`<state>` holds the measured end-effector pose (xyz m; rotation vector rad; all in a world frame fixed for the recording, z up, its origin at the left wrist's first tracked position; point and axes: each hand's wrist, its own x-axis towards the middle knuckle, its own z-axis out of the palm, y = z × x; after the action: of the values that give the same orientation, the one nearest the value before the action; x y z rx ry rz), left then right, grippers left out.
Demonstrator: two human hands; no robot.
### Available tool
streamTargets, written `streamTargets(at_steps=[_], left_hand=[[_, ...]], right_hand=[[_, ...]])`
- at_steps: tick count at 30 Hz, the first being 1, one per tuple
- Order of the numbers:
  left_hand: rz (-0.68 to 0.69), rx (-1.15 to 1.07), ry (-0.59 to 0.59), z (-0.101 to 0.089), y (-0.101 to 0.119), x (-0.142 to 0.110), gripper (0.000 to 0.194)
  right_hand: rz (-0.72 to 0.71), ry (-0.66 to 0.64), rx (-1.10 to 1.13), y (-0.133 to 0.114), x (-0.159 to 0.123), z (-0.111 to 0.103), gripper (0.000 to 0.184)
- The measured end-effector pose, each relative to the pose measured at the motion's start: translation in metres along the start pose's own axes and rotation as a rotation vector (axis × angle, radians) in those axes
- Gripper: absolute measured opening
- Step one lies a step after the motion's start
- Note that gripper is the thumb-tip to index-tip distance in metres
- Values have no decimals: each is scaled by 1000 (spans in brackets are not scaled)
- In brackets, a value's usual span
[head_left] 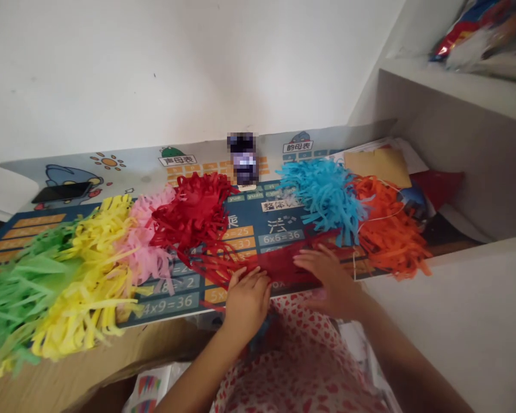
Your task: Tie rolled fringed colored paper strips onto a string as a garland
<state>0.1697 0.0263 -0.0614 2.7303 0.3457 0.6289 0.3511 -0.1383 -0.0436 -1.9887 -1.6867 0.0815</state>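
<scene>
We record the left hand [247,304] and right hand [327,281] spread flat, pressing the dark red fringed paper [284,267] onto the desk mat [279,229].

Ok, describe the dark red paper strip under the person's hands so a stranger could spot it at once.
On the blue times-table desk mat, fringed paper bunches run in a row of colours. At the mat's near edge, the left hand and right hand rest on a dark red paper strip. Unlike the fluffy bunches, it lies mostly flat, with fringe only at its left end.
</scene>
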Motion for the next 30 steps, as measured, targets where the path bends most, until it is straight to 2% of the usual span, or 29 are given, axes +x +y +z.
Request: streamTargets(at_steps=[1, 4, 8, 11, 14, 18, 21, 30], left_hand=[[-5, -9, 8, -1, -1, 2, 17], [-18, -21, 38, -3, -10, 4, 20], [-156, -24, 61, -7, -26, 3, 20], [-305, 5, 87, -8, -30, 7, 20], [-371, 58, 68, -10, -26, 15, 22], [-385, 188, -8, -11, -24, 25, 24], [-401, 266, -71, -12, -25, 29, 25], [-406, 258, -117, -12, -28, 33, 26]], right_hand=[[23, -11, 37, -2, 2, 4, 53], [219, -4, 117, -6, 15, 19, 19], [356, -14, 151, 1, 36, 26, 21], [374, -76, 82, 3, 51, 24, 25], [351, -134, 7, 4, 65, 22, 22], [332, -197, -48, 7, 76, 23, 22], [345, -192, -92, 9, 78, 26, 21], [363, -145, -19, 16, 73, 33, 22]])
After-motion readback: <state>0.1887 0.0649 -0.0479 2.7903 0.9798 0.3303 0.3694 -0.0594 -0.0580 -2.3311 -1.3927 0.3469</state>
